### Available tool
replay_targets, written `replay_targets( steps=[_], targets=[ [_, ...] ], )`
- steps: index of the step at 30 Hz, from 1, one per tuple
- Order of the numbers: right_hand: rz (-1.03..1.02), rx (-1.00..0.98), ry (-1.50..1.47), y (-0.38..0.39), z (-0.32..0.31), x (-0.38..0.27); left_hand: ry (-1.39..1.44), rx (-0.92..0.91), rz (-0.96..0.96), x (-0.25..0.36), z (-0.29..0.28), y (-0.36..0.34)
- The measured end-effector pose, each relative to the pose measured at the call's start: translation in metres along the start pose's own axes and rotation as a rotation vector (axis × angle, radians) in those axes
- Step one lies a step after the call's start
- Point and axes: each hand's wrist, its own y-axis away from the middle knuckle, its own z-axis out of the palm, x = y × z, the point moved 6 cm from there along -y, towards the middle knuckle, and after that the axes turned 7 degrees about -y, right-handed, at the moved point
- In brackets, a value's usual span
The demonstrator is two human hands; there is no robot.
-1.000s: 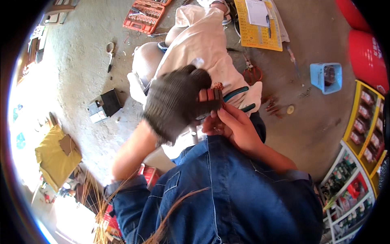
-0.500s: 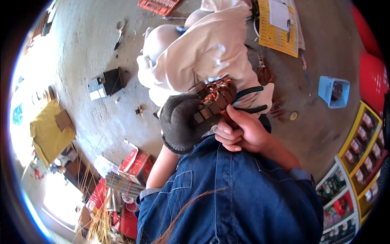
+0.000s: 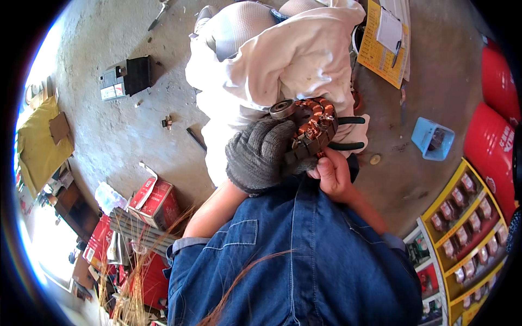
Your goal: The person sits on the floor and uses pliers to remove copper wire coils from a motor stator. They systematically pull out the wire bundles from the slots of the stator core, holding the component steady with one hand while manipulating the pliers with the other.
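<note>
My left hand [image 3: 260, 155], in a grey knit glove, is wrapped round a ring-shaped motor stator [image 3: 310, 142] with copper windings on its upper face. A metal bearing [image 3: 282, 109] shows at the stator's far left edge, just above the gloved fingers. My bare right hand [image 3: 334, 175] is closed at the stator's near right side, pinching a bit of copper wire [image 3: 321, 154]; its fingertips are partly hidden. Two dark handles of a plier-like tool [image 3: 348, 145] stick out to the right from behind the stator. Beneath lies a white cloth [image 3: 239, 103] draped over my lap.
On the floor at left are a black battery-like box [image 3: 137, 75] and a red carton [image 3: 156, 204]. To the right stand a blue plastic bin [image 3: 432, 139], red drums [image 3: 489, 146] and a yellow-framed rack [image 3: 462, 239]. A clipboard [image 3: 390, 31] lies at the far right.
The stator has turned and tilted, showing more of its copper-wound face and the bearing. My right hand has moved slightly right and down. The whole view has shifted too.
</note>
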Motion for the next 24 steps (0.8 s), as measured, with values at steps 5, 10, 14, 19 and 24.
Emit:
replay_targets(
  steps=[5,10,14,19,24],
  targets=[
    [-0.186,0.151,0.486,0.003,-0.005,-0.016,-0.045,0.015,0.017,0.005,-0.001,-0.001],
    [-0.270,0.241,0.806,0.011,-0.006,-0.020,-0.120,0.028,0.044,0.008,0.002,-0.001],
    [-0.231,0.195,0.760,0.012,-0.009,-0.023,-0.120,0.025,0.050,0.010,0.001,-0.001],
    [0.084,-0.053,-0.416,0.008,0.009,0.000,-0.116,0.002,0.000,0.005,0.001,-0.004],
    [0.077,-0.024,-0.388,0.013,0.010,0.007,-0.104,-0.070,-0.033,0.006,0.000,-0.006]
  ],
)
